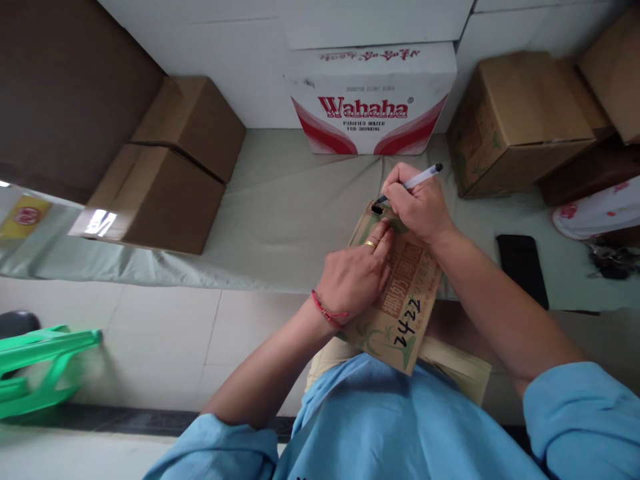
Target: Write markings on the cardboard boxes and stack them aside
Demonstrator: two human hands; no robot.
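- In the head view, just off centre at 4 o'clock: a printed cardboard piece (403, 303), slanted, upper end over the cloth-covered table (280, 200), lower end in front of the blue shirt (400, 420), marked "2422" in black.
- Resting on that cardboard: left hand (355, 277), unclosed, two fingers extended flat across the printed face, thumb hidden; gold ring and red bracelet worn.
- Between 2 and 3 o'clock: right hand (417, 203), closed in a writing grip round a pen (423, 176), cap end toward 2.
- Pen tip beside a dark hole (377, 209) in the cardboard's upper end; perhaps touching the rim, but too small to tell.
- At 1 o'clock: white Wahaha carton (373, 100).
- At 10: two brown boxes (160, 193), side by side.
- At 2: another brown box (520, 127).
- At 3: black phone (521, 267), lying near the right forearm.
- At 8, down on the tiled floor (165, 333): green stool (45, 347).
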